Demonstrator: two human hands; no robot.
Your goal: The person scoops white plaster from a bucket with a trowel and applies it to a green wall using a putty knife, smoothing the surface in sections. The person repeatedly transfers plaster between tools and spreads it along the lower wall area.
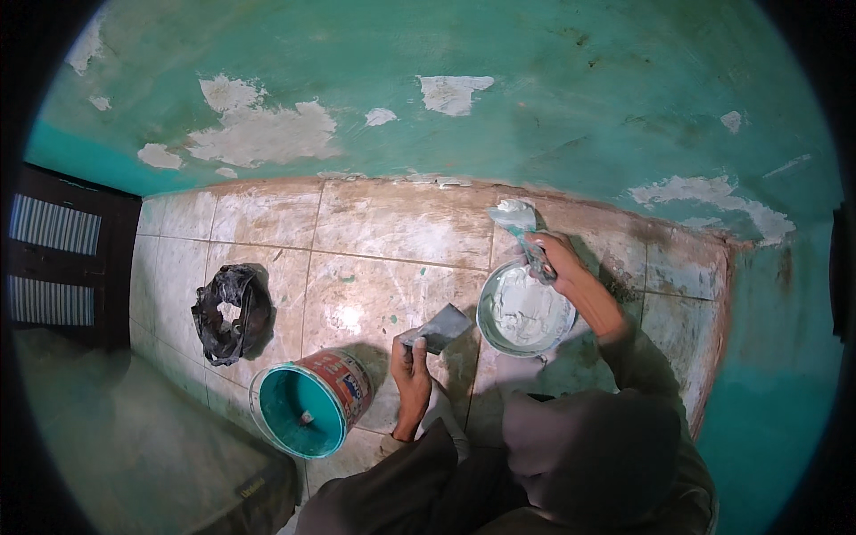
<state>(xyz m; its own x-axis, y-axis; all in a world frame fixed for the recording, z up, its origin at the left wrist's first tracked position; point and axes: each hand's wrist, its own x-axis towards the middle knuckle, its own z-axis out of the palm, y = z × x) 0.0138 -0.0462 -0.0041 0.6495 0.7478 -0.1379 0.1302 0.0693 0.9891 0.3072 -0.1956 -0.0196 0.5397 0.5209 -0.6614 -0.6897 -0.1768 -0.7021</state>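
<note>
My right hand [557, 261] is closed round the handle of a putty knife [514, 219]. White putty sits on its blade, which points up toward the wall, beyond the far rim of a round tub [483, 323]. Thick white putty [524, 310] lies in the tub. My left hand [411, 373], left of the tub, pinches a flat grey square plate [443, 327] between thumb and fingers; whether it is a scraper blade or a stiff sheet I cannot tell.
A paint bucket [346, 379], teal inside, stands left of my left hand. Farther left lies a black plastic bag [218, 303]. A green wall [562, 62] with white patches [267, 134] rises beyond the tiled floor [392, 214]. A covered bulky object [169, 437] fills the lower left.
</note>
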